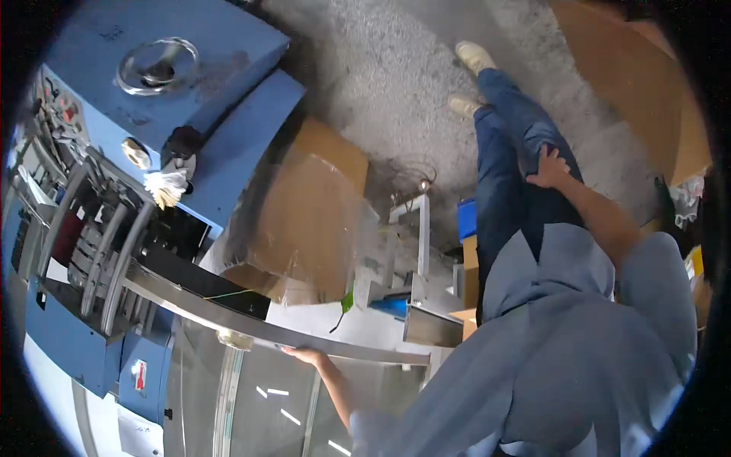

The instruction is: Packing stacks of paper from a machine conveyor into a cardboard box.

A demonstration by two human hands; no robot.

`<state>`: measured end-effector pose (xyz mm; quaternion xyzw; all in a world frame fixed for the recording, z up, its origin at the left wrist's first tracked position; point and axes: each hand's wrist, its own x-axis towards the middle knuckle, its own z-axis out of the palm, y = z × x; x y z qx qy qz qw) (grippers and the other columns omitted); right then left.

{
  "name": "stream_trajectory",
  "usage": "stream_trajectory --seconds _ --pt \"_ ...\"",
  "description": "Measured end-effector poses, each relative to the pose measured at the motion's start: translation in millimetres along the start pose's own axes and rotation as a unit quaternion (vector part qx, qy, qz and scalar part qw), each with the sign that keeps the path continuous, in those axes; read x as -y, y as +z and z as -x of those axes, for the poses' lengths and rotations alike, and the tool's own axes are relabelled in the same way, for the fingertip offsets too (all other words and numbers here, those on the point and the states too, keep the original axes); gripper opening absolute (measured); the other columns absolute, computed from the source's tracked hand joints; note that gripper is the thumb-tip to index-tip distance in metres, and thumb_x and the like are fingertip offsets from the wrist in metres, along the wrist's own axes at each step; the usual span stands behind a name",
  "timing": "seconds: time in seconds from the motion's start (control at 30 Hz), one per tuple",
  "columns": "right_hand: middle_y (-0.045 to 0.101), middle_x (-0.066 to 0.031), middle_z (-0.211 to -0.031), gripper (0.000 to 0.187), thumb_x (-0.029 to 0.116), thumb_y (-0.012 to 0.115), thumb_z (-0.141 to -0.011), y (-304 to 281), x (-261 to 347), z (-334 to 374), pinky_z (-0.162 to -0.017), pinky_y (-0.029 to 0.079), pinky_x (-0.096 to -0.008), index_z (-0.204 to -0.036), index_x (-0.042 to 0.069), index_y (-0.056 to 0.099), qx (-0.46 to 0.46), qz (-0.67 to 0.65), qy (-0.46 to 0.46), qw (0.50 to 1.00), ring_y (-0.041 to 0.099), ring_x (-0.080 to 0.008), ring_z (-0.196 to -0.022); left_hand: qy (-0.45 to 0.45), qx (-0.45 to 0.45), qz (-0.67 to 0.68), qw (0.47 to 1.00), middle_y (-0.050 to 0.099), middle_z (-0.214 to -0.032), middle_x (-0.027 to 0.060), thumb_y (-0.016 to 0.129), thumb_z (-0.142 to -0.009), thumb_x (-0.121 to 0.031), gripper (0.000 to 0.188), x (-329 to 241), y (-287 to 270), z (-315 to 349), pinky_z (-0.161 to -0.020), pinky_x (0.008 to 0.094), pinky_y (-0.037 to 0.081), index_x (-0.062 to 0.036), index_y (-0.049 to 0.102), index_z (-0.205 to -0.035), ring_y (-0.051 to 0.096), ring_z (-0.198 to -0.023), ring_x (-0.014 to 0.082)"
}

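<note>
My left hand [304, 355] rests against the edge of a long metal rail [199, 306] on the machine bed, its fingers stretched out and nothing visible in them. Out to the right, my right hand [550, 167] lies on the thigh of my dark blue trousers [495, 164], fingers somewhat spread and empty. A pale, roundish fitting [234, 340] sits under the rail, left of my left hand. Below the rail, dull glassy panels [263, 385] show bright reflections.
At the upper left stands a blue machine [236, 46] with a metal handwheel [124, 75] and a whitish glove [165, 187]. Plastic-wrapped cardboard [308, 206] stands beyond the rail. A blue bin [467, 217] is beside my legs; a brown sheet [628, 91] lies right on the concrete floor [388, 84].
</note>
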<state>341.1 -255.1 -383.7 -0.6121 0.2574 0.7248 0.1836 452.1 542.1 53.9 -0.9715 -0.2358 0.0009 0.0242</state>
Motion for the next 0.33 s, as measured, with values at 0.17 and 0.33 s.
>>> stream_trajectory --seconds 0.17,0.33 --pt "0.019 -0.0275 -0.157 0.126 0.054 0.082 -0.071 7 -5 -19 -0.102 0.043 -0.0599 -0.156 0.008 0.003 -0.025 0.020 0.061 0.998 0.038 -0.0495 -0.135 -0.138 -0.024 0.057 0.988 0.038 -0.154 0.0157 0.028 -0.104 -0.054 0.070 -22 27 10 -0.113 0.0418 0.037 -0.0038 0.035 -0.151 0.044 -0.136 0.0330" --pt "0.016 -0.0274 -0.158 0.128 0.053 0.084 -0.068 11 -4 -32 -0.100 0.045 -0.0590 -0.156 0.007 0.003 -0.029 0.016 0.060 0.998 0.038 -0.0495 -0.135 -0.076 -0.010 0.009 0.997 0.038 -0.154 0.0164 0.026 -0.104 -0.052 0.067 -35 17 14 -0.113 0.0432 0.037 -0.0053 0.034 -0.152 0.043 -0.137 0.0331"
